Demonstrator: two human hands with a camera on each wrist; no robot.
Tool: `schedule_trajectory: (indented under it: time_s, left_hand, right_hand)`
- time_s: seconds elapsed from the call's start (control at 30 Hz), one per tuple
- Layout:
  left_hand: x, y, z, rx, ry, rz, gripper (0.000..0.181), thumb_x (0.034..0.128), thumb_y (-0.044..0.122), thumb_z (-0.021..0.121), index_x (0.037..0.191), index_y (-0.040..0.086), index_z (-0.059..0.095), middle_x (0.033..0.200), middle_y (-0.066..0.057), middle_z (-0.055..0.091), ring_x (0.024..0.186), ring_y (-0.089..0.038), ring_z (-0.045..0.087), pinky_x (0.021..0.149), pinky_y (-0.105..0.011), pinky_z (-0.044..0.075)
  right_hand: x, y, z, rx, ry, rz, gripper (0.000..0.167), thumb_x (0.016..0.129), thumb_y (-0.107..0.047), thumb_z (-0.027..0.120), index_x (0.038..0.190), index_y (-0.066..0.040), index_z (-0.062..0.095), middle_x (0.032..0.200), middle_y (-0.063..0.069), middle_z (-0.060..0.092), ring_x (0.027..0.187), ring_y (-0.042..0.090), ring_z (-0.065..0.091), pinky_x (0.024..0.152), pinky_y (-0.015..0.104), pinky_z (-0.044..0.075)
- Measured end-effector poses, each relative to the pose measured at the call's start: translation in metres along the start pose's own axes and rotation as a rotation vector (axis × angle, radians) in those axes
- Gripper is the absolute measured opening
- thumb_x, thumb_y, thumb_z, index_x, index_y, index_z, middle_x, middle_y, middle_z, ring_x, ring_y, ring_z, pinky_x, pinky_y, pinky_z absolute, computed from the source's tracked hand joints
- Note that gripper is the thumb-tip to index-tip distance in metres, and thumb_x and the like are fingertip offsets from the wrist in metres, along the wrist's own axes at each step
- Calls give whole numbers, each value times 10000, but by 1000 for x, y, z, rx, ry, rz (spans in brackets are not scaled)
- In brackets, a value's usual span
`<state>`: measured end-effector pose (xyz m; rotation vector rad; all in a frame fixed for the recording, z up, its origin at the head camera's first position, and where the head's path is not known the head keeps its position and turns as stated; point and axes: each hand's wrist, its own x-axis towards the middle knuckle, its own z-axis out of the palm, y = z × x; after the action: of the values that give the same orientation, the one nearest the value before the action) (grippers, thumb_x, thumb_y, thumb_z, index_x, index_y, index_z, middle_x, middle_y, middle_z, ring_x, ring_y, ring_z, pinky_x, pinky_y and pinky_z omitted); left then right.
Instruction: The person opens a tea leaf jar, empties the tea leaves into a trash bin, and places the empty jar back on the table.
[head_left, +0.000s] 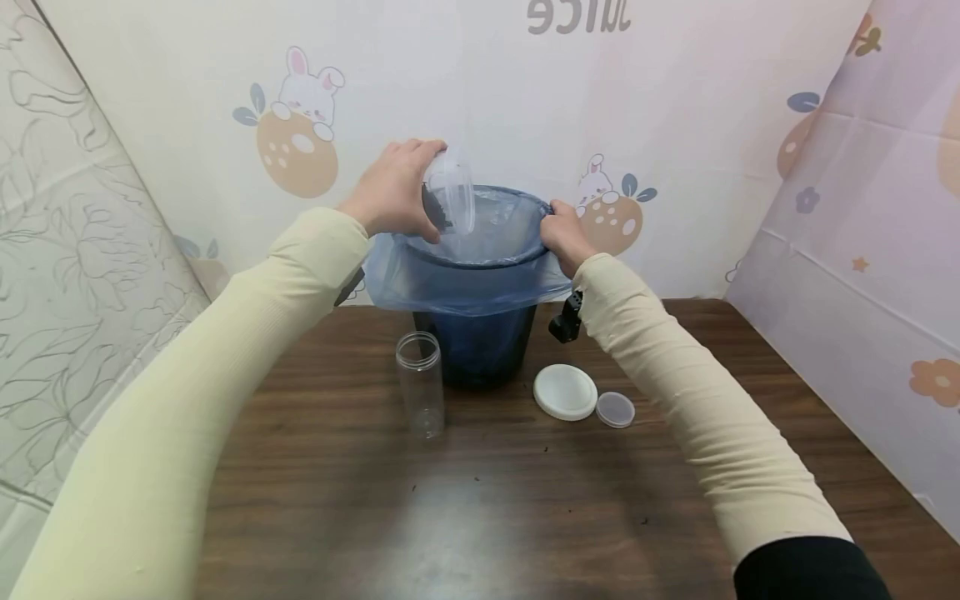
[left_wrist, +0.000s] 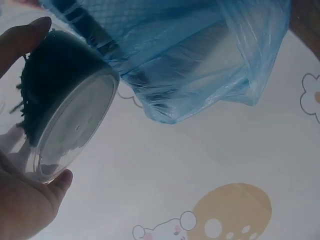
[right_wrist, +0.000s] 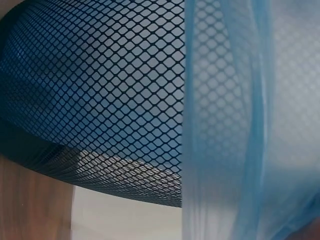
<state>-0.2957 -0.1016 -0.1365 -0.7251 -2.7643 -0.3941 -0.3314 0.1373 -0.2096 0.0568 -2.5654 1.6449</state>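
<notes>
My left hand [head_left: 397, 192] grips a clear round plastic tub [head_left: 452, 196], tipped over the mouth of a dark mesh waste bin [head_left: 483, 354]. Dark, leafy-looking bits [left_wrist: 50, 75] lie inside the tub in the left wrist view, where fingers and thumb curl round its sides. A translucent blue bin bag [head_left: 465, 292] lines the bin and hangs over its rim. On the right side of that rim, my right hand [head_left: 567, 237] holds both edge and bag. The right wrist view shows the bin's mesh [right_wrist: 125, 90] beside the draped bag; the hand's grip is hidden there.
An uncapped clear jar [head_left: 422, 392] stands before the bin on the wooden table [head_left: 337, 500]. To its right lie a white round lid [head_left: 566, 392] and a smaller translucent lid [head_left: 615, 409]. Small dark crumbs dot the table. Printed cloth [head_left: 465, 83] hangs behind.
</notes>
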Motion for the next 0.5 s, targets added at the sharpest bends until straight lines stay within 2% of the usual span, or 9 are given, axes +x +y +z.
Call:
schedule_trajectory:
  time_s: [0.07,0.17,0.33,0.4,0.5]
  left_hand:
    - [1,1,2,22,3,5,1102,592,204,886,1489,62,261,1477,-137,340,1322,-331,293,1083,-416,267]
    - [2,2,3,55,11,10,1088,592,195,883,1485,69,274,1474,-132,349,1320,-330,298,1077,-431,272]
    - [6,3,5,98,13,27,1069,579,162,885,1472,76,304,1453,-137,378,1314,-337,311,1076,-454,271]
    - [7,3,7,118,9,35,1067,575,153,883,1472,83,309,1448,-134,386,1314,-334,314,1078,-453,270]
    - [10,4,10,150,9,52,1066,561,136,880,1467,84,321,1440,-135,398,1312,-331,321,1081,-453,268]
  right_hand:
    - [0,0,1,-5,17,-10,566,867,51,234,1427,56,317,1466,176,296,1280,229,275,1011,249,257]
    - [0,1,1,-14,26,-17,566,858,51,238,1418,60,327,1451,174,309,1260,236,283,994,248,261]
    - [-1,1,0,-26,16,-5,620,874,31,244,1493,21,208,1553,142,184,1405,202,145,1102,243,151]
    - [-1,1,0,-26,13,2,627,883,23,243,1505,-8,172,1568,131,134,1423,205,90,1116,256,120]
    - [-1,2,0,-19,10,8,623,892,23,241,1510,-19,167,1570,119,130,1421,192,92,1117,262,124]
